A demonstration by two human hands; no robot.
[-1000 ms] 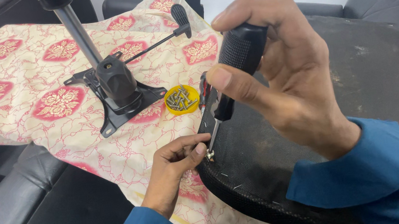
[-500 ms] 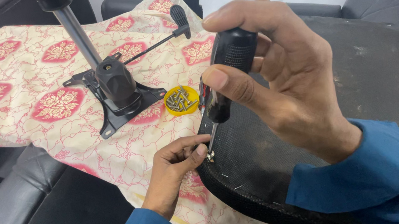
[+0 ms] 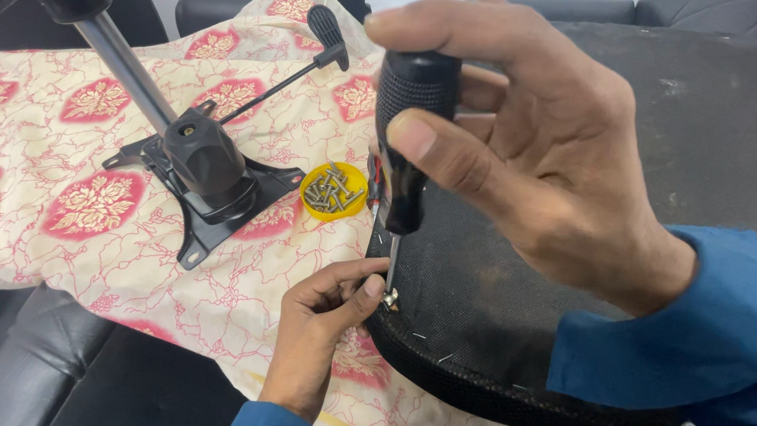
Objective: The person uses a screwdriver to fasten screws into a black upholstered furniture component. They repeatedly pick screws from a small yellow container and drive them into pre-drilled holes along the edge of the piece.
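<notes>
Right hand: your right hand (image 3: 540,147) is wrapped shut around the ribbed black handle of a screwdriver (image 3: 407,137), thumb pressed on the front, the tool tilted with its shaft pointing down and left.
Left hand: your left hand (image 3: 324,318) pinches thumb and forefinger together on a small silver screw (image 3: 391,296), steadying it under the screwdriver's tip.
Screw position: it sits at the near left edge of the round black fabric-covered board (image 3: 699,192), touching its surface.
Yellow dish: a small round yellow dish of loose metal screws (image 3: 335,191) lies on the cloth just beyond the board's edge.
Chair mechanism: a black metal chair base plate with a silver post and a long lever (image 3: 200,170) rests near the dish, to its left.
Cloth: a cream cloth with red floral medallions (image 3: 45,215) covers the black leather sofa (image 3: 24,401) beneath.
</notes>
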